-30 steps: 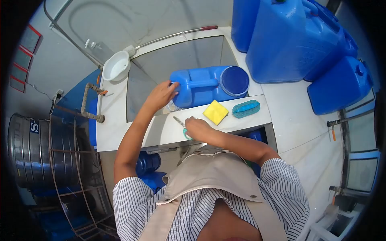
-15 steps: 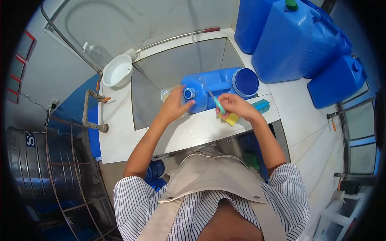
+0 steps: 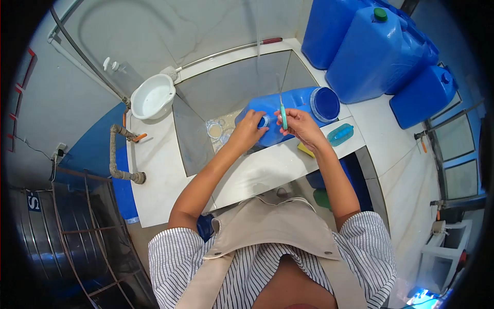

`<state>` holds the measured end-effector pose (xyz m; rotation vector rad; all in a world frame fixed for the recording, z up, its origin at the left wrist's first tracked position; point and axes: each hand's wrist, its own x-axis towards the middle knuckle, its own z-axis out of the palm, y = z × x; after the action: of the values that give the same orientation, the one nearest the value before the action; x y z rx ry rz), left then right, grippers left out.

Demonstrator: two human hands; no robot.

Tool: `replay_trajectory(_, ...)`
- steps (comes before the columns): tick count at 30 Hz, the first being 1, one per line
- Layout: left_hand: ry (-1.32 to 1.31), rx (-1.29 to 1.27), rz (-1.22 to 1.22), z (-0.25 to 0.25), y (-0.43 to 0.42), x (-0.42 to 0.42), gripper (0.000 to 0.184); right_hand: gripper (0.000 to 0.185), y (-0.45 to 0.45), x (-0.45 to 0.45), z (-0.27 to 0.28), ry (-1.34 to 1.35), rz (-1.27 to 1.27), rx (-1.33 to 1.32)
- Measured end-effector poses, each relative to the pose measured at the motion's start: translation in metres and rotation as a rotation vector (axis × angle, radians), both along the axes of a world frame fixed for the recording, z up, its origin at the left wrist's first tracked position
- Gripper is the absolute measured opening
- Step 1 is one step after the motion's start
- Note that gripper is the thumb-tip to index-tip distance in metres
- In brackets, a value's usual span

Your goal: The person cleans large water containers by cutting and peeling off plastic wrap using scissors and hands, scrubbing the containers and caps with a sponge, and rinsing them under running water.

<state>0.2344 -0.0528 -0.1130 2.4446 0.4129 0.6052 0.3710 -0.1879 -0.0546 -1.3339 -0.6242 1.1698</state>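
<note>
A blue plastic jug (image 3: 292,100) lies on its side at the sink's front edge, its wide dark-blue lid (image 3: 325,104) facing right. My left hand (image 3: 248,131) is closed around the jug's small spout (image 3: 263,122), thumb and fingers on either side. Pinched upright in my right hand (image 3: 302,127) is a slim teal-handled tool (image 3: 283,116) with a thin shaft and a pale, blurred tip; its exact kind is unclear. Close under my right wrist, a yellow sponge (image 3: 305,150) sits on the counter. A blue scrubbing brush (image 3: 341,134) lies to its right.
The tiled sink (image 3: 203,149) holds a round pale lid-like thing (image 3: 214,130). A white basin (image 3: 153,97) and a pipe tap (image 3: 114,144) stand at left. Several blue jugs (image 3: 365,56) crowd the right counter. A long-handled brush (image 3: 221,54) lies along the back ledge.
My left hand has gone from spread beside the spout to closed around it. My right hand has raised the teal-handled tool more upright, nearer the spout. The view has shifted slightly.
</note>
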Motion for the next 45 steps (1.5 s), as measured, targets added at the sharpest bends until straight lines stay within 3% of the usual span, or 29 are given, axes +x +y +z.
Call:
replay_trajectory(2,0.099,-0.125,0.056,0.013,0.004,0.001,0.049,0.024,0.001,-0.008,-0.003,-0.046,-0.003,0.043)
replay_trajectory(4,0.044,-0.551,0.324,0.017,0.009,0.004,0.041,0.023,0.001,-0.011,-0.001,-0.072,-0.009,0.005)
replay_trajectory(5,0.040,-0.553,0.323,0.018,0.011,0.002,0.041,0.022,0.001,-0.013,0.000,-0.092,-0.006,-0.035)
replay_trajectory(7,-0.311,-0.986,0.034,0.018,0.019,-0.007,0.034,0.025,-0.001,-0.016,0.000,-0.131,0.065,-0.027)
replay_trajectory(10,-0.366,-1.070,0.118,0.020,0.027,-0.024,0.036,0.032,-0.001,-0.027,-0.006,-0.077,0.237,-0.013)
replay_trajectory(12,-0.386,-1.076,0.197,0.023,0.030,-0.031,0.036,0.042,0.005,-0.036,-0.015,0.036,0.336,-0.008)
replay_trajectory(16,-0.447,-1.064,0.279,0.032,0.031,-0.044,0.036,0.045,0.022,-0.043,-0.012,0.217,0.373,-0.064)
replay_trajectory(23,-0.425,-1.021,0.356,0.029,0.024,-0.061,0.036,0.045,0.040,-0.055,-0.021,0.288,0.459,-0.018)
replay_trajectory(26,-0.412,-1.035,0.383,0.030,0.021,-0.067,0.035,0.041,0.047,-0.056,-0.026,0.087,0.472,-0.078)
replay_trajectory(28,-0.368,-1.018,0.359,0.028,0.012,-0.069,0.033,0.031,0.055,-0.052,-0.017,-0.251,0.271,-0.002)
replay_trajectory(29,-0.367,-1.016,0.360,0.029,0.012,-0.070,0.033,0.031,0.059,-0.050,-0.015,-0.250,0.272,-0.001)
replay_trajectory(31,-0.395,-0.958,0.408,0.035,0.010,-0.071,0.028,0.029,0.064,-0.048,-0.009,-0.874,0.107,0.310)
replay_trajectory(34,-0.223,-0.956,0.353,0.036,0.011,-0.075,0.027,0.032,0.076,-0.052,-0.002,-0.895,0.199,0.419)
replay_trajectory(39,-0.330,-0.829,0.347,0.032,0.011,-0.078,0.023,0.028,0.080,-0.064,0.001,-0.997,0.250,0.495)
replay_trajectory(41,-0.366,-0.770,0.376,0.027,0.012,-0.076,0.021,0.025,0.084,-0.070,-0.006,-1.089,0.120,0.597)
replay_trajectory(45,-0.428,-0.735,0.468,0.034,0.013,-0.074,0.021,0.021,0.103,-0.083,-0.014,-1.005,-0.043,0.621)
